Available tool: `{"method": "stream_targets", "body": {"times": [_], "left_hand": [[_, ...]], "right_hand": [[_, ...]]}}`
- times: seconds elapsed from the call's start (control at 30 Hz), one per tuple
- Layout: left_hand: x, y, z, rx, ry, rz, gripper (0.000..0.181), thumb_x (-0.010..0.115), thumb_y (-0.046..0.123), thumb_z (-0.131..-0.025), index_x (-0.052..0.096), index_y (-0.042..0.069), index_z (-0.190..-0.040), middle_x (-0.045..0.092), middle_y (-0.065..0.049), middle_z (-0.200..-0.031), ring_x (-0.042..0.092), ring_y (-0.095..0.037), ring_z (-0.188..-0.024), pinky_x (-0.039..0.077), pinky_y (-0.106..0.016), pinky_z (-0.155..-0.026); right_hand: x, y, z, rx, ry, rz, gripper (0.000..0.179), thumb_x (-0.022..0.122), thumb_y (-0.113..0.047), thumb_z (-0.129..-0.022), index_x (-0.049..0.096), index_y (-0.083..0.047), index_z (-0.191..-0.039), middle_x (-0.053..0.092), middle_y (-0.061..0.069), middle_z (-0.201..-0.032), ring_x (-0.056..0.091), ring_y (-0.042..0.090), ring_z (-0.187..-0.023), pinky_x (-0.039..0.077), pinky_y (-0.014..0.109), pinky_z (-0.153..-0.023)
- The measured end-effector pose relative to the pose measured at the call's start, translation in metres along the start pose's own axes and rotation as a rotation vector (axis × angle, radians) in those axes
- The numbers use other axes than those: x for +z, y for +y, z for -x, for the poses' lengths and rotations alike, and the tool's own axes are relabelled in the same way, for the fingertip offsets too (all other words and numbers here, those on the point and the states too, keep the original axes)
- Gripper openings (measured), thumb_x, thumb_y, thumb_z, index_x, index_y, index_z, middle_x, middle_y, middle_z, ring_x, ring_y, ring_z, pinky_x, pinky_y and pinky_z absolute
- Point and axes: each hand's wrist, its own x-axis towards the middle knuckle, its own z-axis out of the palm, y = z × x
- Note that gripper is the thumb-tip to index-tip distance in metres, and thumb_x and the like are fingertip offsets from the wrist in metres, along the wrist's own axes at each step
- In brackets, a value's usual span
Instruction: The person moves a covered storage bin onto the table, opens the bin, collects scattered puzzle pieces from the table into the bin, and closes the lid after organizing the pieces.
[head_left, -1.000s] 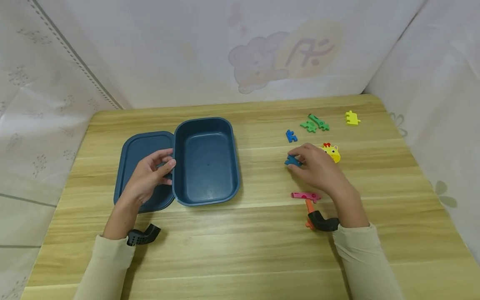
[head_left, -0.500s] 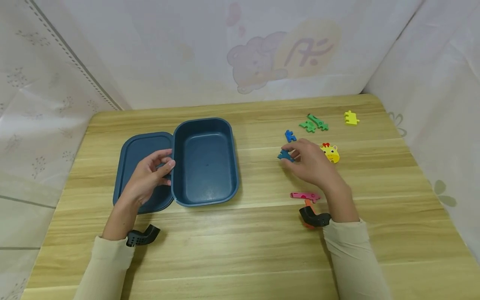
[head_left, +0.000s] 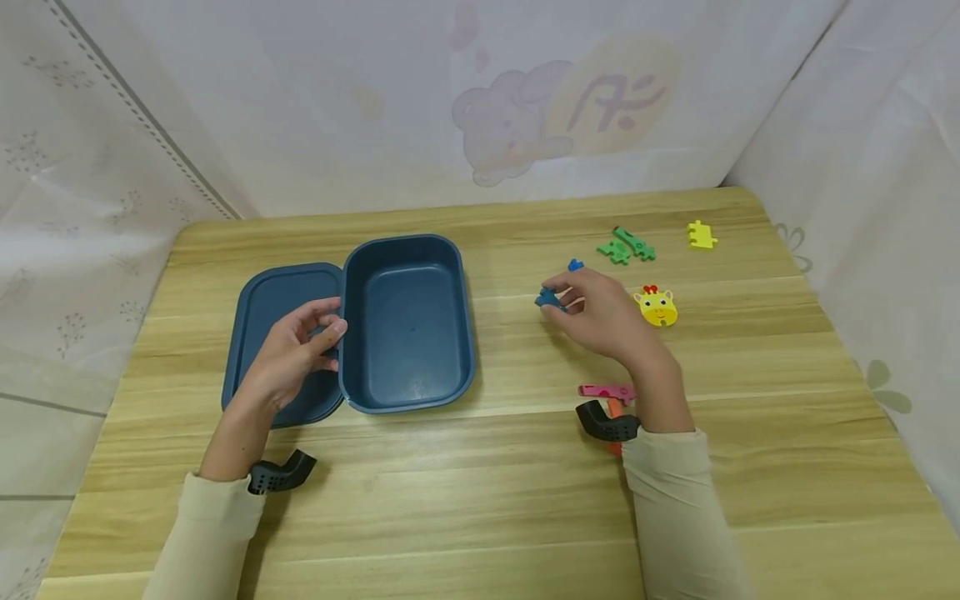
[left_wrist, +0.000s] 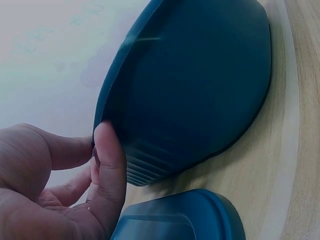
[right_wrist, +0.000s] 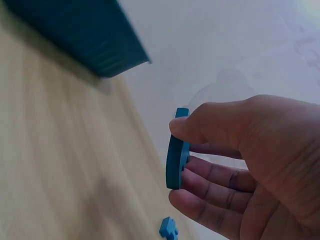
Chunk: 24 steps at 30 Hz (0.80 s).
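Observation:
My right hand (head_left: 596, 312) pinches a dark blue puzzle piece (head_left: 550, 298) between thumb and fingers. The right wrist view shows that piece (right_wrist: 175, 150) lifted off the table, its edge toward the camera. At the left, my left hand (head_left: 303, 346) pinches the near side of a dark blue rectangular box (head_left: 411, 333), thumb on the rim. In the left wrist view the box's inner wall (left_wrist: 200, 75) fills much of the frame. Under and beside the left hand lies the box's lid (head_left: 258, 317) flat on the table. Just beyond the right hand sits another blue piece (head_left: 575, 265), partly hidden.
Green puzzle pieces (head_left: 627, 247) and a yellow piece (head_left: 701, 236) lie at the far right. A yellow animal-face piece (head_left: 656, 307) is right of the right hand. A pink piece (head_left: 603, 391) and an orange piece (head_left: 615, 408), partly covered by the wrist camera, lie nearer.
My right hand has moved left toward the box, carrying the blue puzzle piece and uncovering the yellow face piece. The left hand keeps its hold on the box rim.

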Motion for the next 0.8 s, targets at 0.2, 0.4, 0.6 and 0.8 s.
{"method": "stream_targets", "body": {"times": [0.2, 0.4, 0.6, 0.8], "left_hand": [[0.001, -0.002, 0.002, -0.008, -0.011, 0.007, 0.063, 0.061, 0.028, -0.109, 0.036, 0.005, -0.163, 0.056, 0.007, -0.114, 0.057, -0.006, -0.099, 0.062, -0.024, -0.072], [0.001, -0.001, 0.0, -0.001, -0.004, 0.011, 0.062, 0.061, 0.028, -0.109, 0.038, 0.006, -0.162, 0.056, 0.006, -0.114, 0.058, -0.006, -0.096, 0.062, -0.024, -0.071], [-0.001, -0.001, 0.001, 0.0, -0.006, 0.014, 0.064, 0.061, 0.029, -0.109, 0.036, 0.005, -0.163, 0.055, 0.006, -0.115, 0.058, -0.005, -0.097, 0.062, -0.024, -0.07], [-0.001, -0.001, -0.001, 0.009, -0.009, 0.016, 0.064, 0.062, 0.029, -0.109, 0.037, 0.006, -0.163, 0.055, 0.007, -0.114, 0.059, -0.005, -0.097, 0.062, -0.024, -0.071]], "right_hand": [[0.0, -0.006, -0.001, 0.007, 0.033, -0.053, 0.034, 0.073, -0.015, -0.1, 0.07, -0.001, -0.131, 0.067, 0.016, -0.122, 0.07, 0.032, -0.111, 0.062, 0.05, -0.1], [0.001, -0.006, -0.003, 0.003, 0.082, -0.062, 0.035, 0.073, -0.017, -0.101, 0.069, -0.002, -0.132, 0.066, 0.016, -0.122, 0.07, 0.032, -0.111, 0.062, 0.05, -0.099], [0.003, -0.009, -0.005, -0.007, 0.132, -0.061, 0.037, 0.072, -0.021, -0.102, 0.069, -0.004, -0.134, 0.064, 0.017, -0.131, 0.069, 0.033, -0.112, 0.062, 0.051, -0.1], [0.008, -0.016, -0.008, -0.038, 0.189, -0.062, 0.038, 0.072, -0.022, -0.102, 0.069, -0.006, -0.136, 0.065, 0.016, -0.133, 0.069, 0.033, -0.111, 0.061, 0.051, -0.099]]}}
